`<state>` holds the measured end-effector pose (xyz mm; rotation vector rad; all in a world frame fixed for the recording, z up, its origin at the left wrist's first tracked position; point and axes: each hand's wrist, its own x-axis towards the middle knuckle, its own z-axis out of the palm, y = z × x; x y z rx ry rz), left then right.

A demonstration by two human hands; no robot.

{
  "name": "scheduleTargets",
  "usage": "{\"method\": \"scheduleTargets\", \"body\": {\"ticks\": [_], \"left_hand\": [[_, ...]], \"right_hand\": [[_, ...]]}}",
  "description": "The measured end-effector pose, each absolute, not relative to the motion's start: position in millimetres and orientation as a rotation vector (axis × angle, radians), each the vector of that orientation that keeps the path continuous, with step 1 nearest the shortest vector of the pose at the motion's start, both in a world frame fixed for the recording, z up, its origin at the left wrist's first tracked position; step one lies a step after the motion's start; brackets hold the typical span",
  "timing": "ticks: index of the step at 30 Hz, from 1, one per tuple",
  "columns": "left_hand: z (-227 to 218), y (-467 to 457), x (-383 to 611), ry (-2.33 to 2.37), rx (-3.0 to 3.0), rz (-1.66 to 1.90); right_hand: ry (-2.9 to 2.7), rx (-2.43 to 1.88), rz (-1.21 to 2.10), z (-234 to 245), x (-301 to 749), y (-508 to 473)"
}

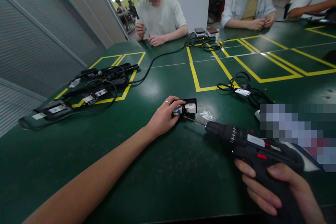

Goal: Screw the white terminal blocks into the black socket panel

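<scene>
My right hand [273,185] is wrapped around the handle of a black cordless drill [244,136] with red accents. A long thin bit [194,120] sticks out of its chuck to the left, its tip close to a small black box-shaped part [193,100] on the table. White labels or pieces [190,108] and a bit of blue show on that part's near side. My left hand [166,115], with a ring on one finger, grips the part's left end against the table. Whether the bit's tip touches the part I cannot tell.
Black power adapters with cables [99,84] lie at the left on the green table [126,168]. A coiled black cable [244,87] rests at the right, and more cables [204,43] lie at the back. Yellow tape marks rectangles. Across the table sit several people, one holding a tool [133,9].
</scene>
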<state>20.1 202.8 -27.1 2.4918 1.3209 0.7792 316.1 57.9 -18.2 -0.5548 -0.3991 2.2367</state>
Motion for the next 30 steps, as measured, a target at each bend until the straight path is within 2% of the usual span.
{"method": "scheduleTargets", "body": {"ticks": [30], "left_hand": [[-29.3,203.0,19.2,1.315,2.491,0.783]], "right_hand": [[-0.319,-0.633,2.223,-14.4,315.3,58.9]]}}
